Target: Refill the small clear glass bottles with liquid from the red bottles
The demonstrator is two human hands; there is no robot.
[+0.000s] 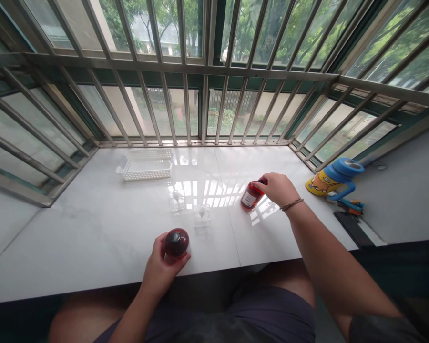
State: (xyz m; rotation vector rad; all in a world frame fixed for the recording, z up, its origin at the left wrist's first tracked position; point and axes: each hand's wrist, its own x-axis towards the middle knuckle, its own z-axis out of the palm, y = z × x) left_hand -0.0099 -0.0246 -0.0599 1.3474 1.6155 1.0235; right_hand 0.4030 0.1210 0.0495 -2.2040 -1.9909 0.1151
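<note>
Near the front edge of the white counter, my left hand (164,262) is wrapped round a dark red bottle (177,242) with a black cap, seen from above. Farther right, my right hand (277,186) grips the top of a second red bottle (249,199), which has a white label and leans a little; its cap is hidden by my fingers. Between the two bottles sit two small clear square pieces, one clear block (202,216) closer to me and another clear block (177,200) behind it to the left. Each has a whitish shape inside that I cannot make out.
A white plastic basket (145,166) stands at the back left of the counter (93,238). At the right are a yellow and blue water bottle (331,177), a blue and orange item (353,206) and a black phone (353,228). Metal window bars (186,71) enclose the back and sides.
</note>
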